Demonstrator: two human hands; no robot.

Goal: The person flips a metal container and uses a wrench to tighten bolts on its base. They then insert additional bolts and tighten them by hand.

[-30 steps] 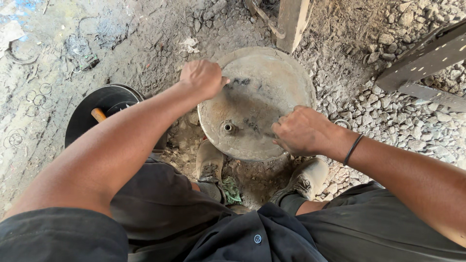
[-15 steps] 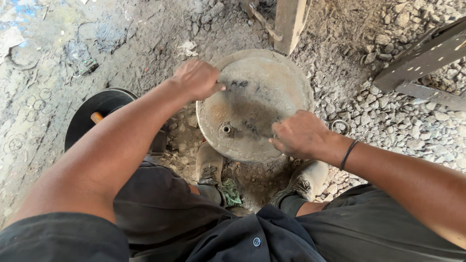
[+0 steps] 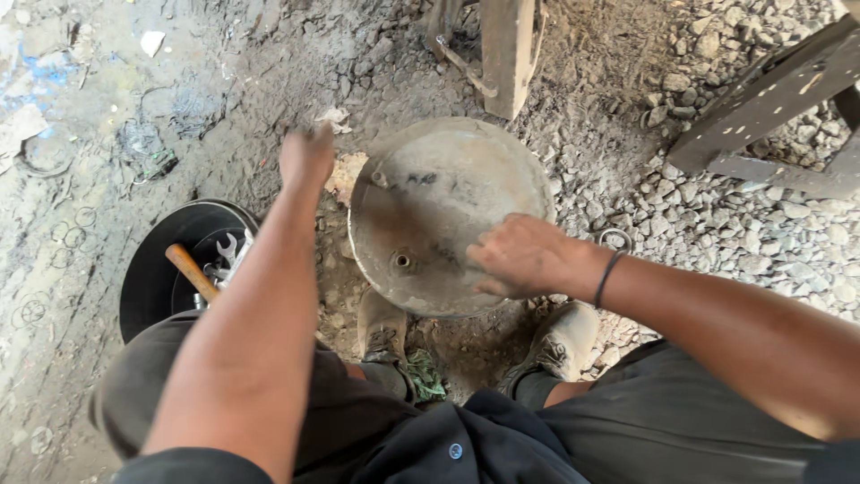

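A dirty round metal disc [image 3: 430, 197] with a small hole near its middle lies on the dirt in front of my feet. My right hand [image 3: 520, 255], with a dark band on its wrist, rests on the disc's lower right part, its fingers bent over the rim. My left hand [image 3: 306, 157] is blurred and hangs just off the disc's left edge, above the ground, with nothing in it.
A black round tray [image 3: 152, 269] at my left knee holds a wrench [image 3: 228, 251] and a wooden-handled tool [image 3: 190, 272]. A wooden post [image 3: 506, 54] stands behind the disc. A dark metal frame [image 3: 761, 108] lies on gravel at the right. My shoes [image 3: 564, 341] sit below the disc.
My left hand has let go of the disc's upper left rim and moved left, off the disc. My right hand has stayed on the lower right part.
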